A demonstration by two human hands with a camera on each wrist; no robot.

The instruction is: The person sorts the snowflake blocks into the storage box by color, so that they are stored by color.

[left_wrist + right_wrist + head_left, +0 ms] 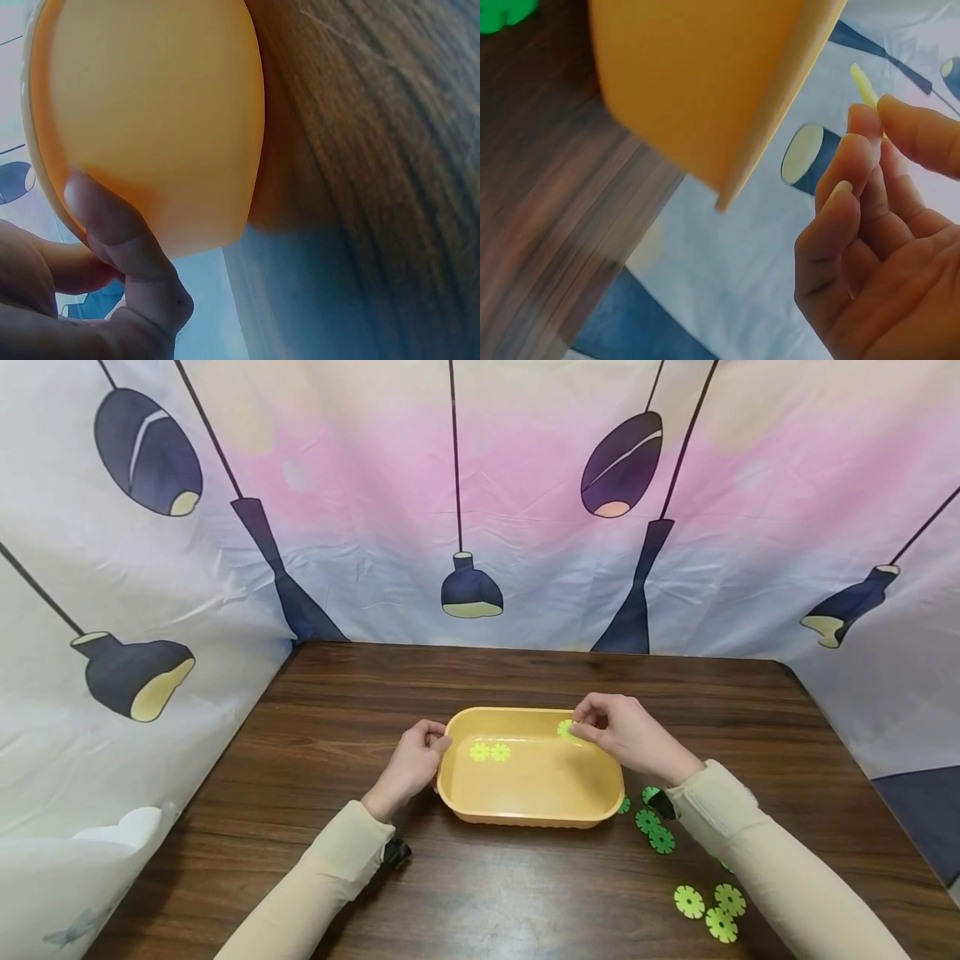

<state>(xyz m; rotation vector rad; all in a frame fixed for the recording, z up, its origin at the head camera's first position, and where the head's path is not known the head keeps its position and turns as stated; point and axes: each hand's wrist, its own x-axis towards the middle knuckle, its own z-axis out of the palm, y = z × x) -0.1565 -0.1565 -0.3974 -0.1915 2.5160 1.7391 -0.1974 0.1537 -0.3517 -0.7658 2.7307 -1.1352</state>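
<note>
A yellow plastic tray (525, 785) with rounded corners sits on the table. My left hand (412, 760) holds its left end by the rim; in the left wrist view the thumb (112, 214) lies against the outer wall. Over the tray's far right corner, my right hand (618, 731) pinches a yellow-green notched disc (566, 730) between thumb and fingertips. That disc (863, 84) appears edge-on in the right wrist view, above rim level. Two similar yellow-green discs (490, 752) lie side by side within the tray, toward its left.
Several green notched discs (655, 831) lie to the right of the tray, some partly hidden by the tray and right wrist. Nearer the front, yellow-green discs (720, 914) lie beside the right forearm. A printed cloth (375, 593) hangs behind the wooden table (480, 893).
</note>
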